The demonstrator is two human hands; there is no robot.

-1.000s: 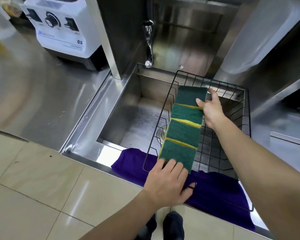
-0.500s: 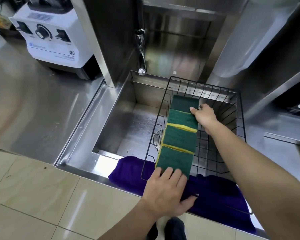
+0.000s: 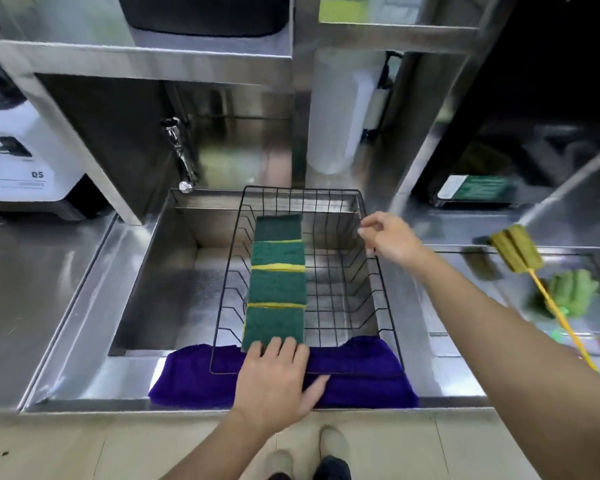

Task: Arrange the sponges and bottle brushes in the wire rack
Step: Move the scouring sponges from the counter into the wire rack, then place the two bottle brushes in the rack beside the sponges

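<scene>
Green scouring sponges (image 3: 277, 278), four of them with yellow edges showing between, lie overlapped in a row down the left half of the black wire rack (image 3: 374, 271), which sits over a steel sink (image 3: 160, 271). The left hand (image 3: 278, 379) lies flat with fingers spread, its grip open; the fingertips press the near edge of the nearest sponge, and the thumb rests on a purple cloth (image 3: 361, 379) draped over the sink's front lip under the rack's near end. The right hand (image 3: 392, 239) hangs at the rack's right rim, well apart from the sponges, fingers loosely curled and holding nothing; whether it touches the wire cannot be told. To the right of that grip, on the steel surface (image 3: 447, 306), a bottle brush (image 3: 518, 249) with an olive head and yellow handle lies slanted, and a second green brush head (image 3: 572, 292) is just beyond it, blurred.
</scene>
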